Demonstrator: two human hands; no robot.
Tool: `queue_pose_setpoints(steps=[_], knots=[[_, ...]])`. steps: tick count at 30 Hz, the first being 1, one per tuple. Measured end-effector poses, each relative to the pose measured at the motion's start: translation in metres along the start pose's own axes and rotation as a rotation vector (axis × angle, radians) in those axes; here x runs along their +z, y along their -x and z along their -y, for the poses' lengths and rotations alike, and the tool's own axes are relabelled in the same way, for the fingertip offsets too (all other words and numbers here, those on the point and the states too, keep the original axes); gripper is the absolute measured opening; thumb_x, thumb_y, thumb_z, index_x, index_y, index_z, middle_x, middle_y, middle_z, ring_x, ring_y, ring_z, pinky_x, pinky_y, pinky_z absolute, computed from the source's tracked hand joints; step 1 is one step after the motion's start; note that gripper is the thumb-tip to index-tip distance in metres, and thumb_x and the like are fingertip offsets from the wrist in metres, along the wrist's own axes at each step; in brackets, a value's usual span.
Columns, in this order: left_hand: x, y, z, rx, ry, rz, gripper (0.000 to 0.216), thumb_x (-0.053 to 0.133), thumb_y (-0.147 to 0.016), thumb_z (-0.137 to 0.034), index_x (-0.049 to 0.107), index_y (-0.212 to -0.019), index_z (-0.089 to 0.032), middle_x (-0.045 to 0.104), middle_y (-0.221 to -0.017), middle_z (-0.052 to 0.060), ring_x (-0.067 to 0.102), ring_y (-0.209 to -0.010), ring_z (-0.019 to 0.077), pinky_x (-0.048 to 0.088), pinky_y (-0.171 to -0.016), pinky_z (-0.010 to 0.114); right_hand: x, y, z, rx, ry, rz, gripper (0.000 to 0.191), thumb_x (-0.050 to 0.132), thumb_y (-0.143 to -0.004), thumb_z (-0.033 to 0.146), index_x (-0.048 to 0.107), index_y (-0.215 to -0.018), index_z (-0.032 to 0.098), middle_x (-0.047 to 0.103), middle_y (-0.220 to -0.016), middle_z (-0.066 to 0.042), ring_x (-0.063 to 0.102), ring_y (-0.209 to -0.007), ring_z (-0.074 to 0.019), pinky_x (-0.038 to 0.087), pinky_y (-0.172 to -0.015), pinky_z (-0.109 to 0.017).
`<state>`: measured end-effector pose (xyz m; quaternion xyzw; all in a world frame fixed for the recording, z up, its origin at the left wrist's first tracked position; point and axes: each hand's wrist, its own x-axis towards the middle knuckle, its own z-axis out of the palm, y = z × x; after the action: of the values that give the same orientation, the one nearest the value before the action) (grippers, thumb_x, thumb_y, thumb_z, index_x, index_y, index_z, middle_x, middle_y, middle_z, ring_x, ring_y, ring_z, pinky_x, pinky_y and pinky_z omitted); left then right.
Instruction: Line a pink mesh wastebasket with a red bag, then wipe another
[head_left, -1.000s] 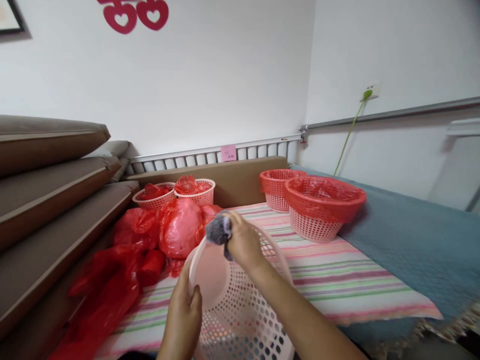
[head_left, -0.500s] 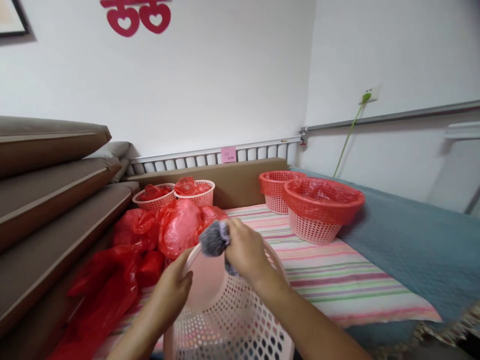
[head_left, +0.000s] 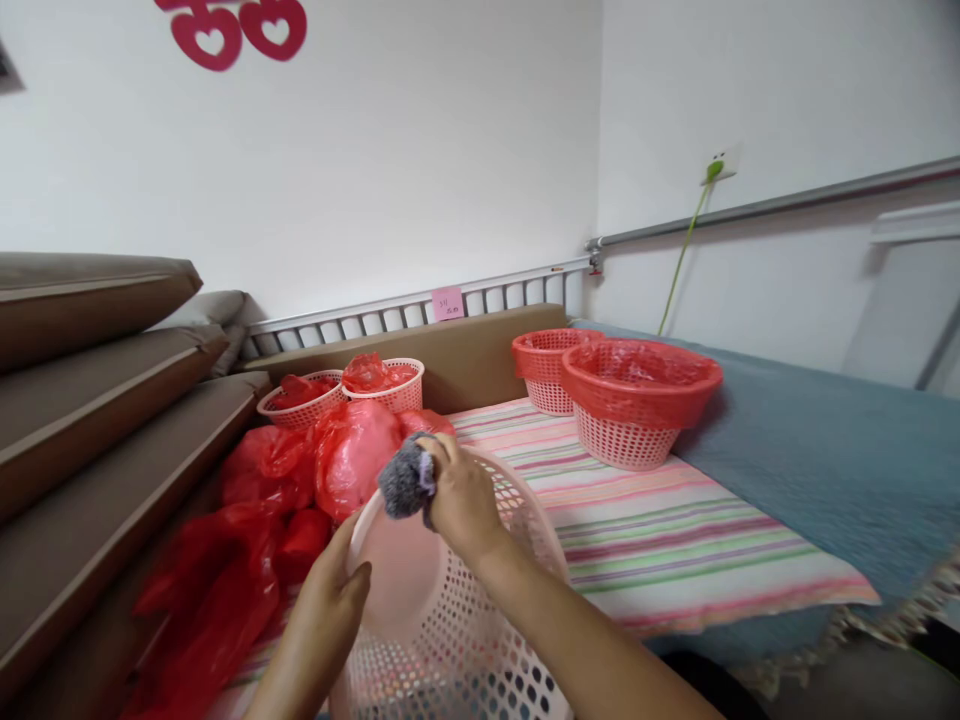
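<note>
A pale pink perforated plastic basket [head_left: 480, 620] is tilted in front of me, its open mouth facing me. My left hand [head_left: 334, 600] grips its rim on the left side, thumb on the inside. In my right hand [head_left: 461, 495] is a bunched grey cloth [head_left: 407, 478] with a lilac edge, pressed against the upper rim of the basket. The fingers of the right hand are wrapped round the cloth, and part of the rim is hidden behind it.
Red plastic bags [head_left: 356, 455] lie left of the basket. Two pink baskets [head_left: 401, 393] holding red plastic stand behind them. Two bag-lined baskets [head_left: 626, 440] stand on the striped cloth [head_left: 712, 545] at right. Stacked brown cushions [head_left: 112, 390] rise on the left.
My right hand and the cloth have moved left along the basket's rim. My left hand still holds the rim, a little lower in view. The view has shifted slightly to the right.
</note>
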<state>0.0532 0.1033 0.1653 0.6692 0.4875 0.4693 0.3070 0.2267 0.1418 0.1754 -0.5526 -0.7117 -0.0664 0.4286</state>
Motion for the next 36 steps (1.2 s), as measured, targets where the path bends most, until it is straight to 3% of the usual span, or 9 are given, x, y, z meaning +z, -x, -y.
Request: queue_pose_setpoints(steps=[7,10,12,18,22,25,28,32,36], knots=[[0.011,0.009,-0.009,-0.025,0.033,-0.070,0.056,0.051,-0.061,-0.021,0.056,-0.116,-0.010,0.061,-0.122,0.014,0.051,-0.118,0.0312,0.031,-0.106,0.047,-0.002,0.009,-0.057,0.429,0.148,0.042,0.039,0.043,-0.081,0.012,0.047,-0.119,0.022,0.057,-0.104,-0.006,0.061,-0.080,-0.0186,0.039,-0.064,-0.027],[0.018,0.013,-0.008,0.004,0.011,-0.096,0.057,0.048,-0.063,-0.018,0.053,-0.119,-0.009,0.057,-0.125,0.015,0.049,-0.120,0.0306,0.029,-0.107,0.048,-0.004,0.007,-0.060,0.501,0.164,0.087,0.034,0.044,-0.081,0.013,0.050,-0.113,0.019,0.058,-0.097,-0.007,0.062,-0.078,-0.0197,0.039,-0.063,-0.027],[0.022,0.015,-0.006,0.032,-0.020,-0.120,0.056,0.047,-0.065,-0.017,0.052,-0.120,-0.010,0.058,-0.125,0.015,0.048,-0.121,0.0306,0.027,-0.108,0.049,-0.005,0.003,-0.046,0.416,0.133,0.060,0.036,0.044,-0.079,0.010,0.049,-0.114,0.019,0.057,-0.102,-0.008,0.061,-0.082,-0.0193,0.040,-0.067,-0.027],[0.021,0.018,0.006,0.134,-0.105,-0.186,0.052,0.049,-0.063,-0.018,0.058,-0.114,-0.012,0.061,-0.120,0.014,0.041,-0.127,0.0338,0.019,-0.110,0.050,0.002,0.009,0.036,-0.131,0.033,0.055,0.041,0.049,-0.077,0.011,0.049,-0.116,0.024,0.043,-0.129,-0.009,0.056,-0.090,-0.0200,0.043,-0.077,-0.032],[0.016,0.019,0.007,0.071,-0.087,-0.198,0.051,0.051,-0.064,-0.024,0.059,-0.112,-0.010,0.062,-0.117,0.016,0.040,-0.126,0.0370,0.018,-0.109,0.054,0.002,0.012,0.048,-0.235,-0.041,0.073,0.044,0.050,-0.077,0.012,0.047,-0.119,0.026,0.044,-0.129,-0.006,0.053,-0.096,-0.0193,0.042,-0.082,-0.033],[0.016,0.022,0.003,0.017,-0.036,-0.211,0.058,0.052,-0.065,-0.028,0.052,-0.118,-0.005,0.056,-0.125,0.020,0.042,-0.125,0.0366,0.023,-0.108,0.053,0.002,0.002,0.026,-0.122,-0.052,0.053,0.048,0.051,-0.074,0.010,0.046,-0.119,0.026,0.047,-0.125,-0.005,0.053,-0.099,-0.0179,0.042,-0.083,-0.030],[0.016,0.026,0.002,0.001,-0.003,-0.178,0.059,0.052,-0.068,-0.029,0.048,-0.123,-0.007,0.053,-0.128,0.018,0.043,-0.124,0.0336,0.025,-0.108,0.051,0.005,-0.006,-0.012,0.149,0.047,0.043,0.041,0.045,-0.077,0.010,0.049,-0.115,0.023,0.053,-0.116,-0.007,0.058,-0.092,-0.0183,0.043,-0.075,-0.029],[0.017,0.034,0.009,-0.035,0.014,-0.184,0.060,0.053,-0.070,-0.032,0.047,-0.125,-0.008,0.051,-0.131,0.017,0.042,-0.125,0.0328,0.025,-0.108,0.051,0.003,0.000,-0.061,0.493,0.221,0.146,0.028,0.041,-0.081,0.015,0.054,-0.106,0.018,0.061,-0.096,-0.009,0.063,-0.079,-0.0209,0.041,-0.064,-0.029],[0.014,0.037,0.008,-0.035,0.012,-0.177,0.062,0.055,-0.067,-0.031,0.049,-0.124,-0.008,0.054,-0.129,0.017,0.043,-0.125,0.0337,0.026,-0.108,0.049,-0.016,0.004,-0.072,0.542,0.241,0.222,0.028,0.045,-0.079,0.019,0.056,-0.104,0.020,0.064,-0.092,-0.008,0.063,-0.082,-0.0213,0.039,-0.065,-0.028]])
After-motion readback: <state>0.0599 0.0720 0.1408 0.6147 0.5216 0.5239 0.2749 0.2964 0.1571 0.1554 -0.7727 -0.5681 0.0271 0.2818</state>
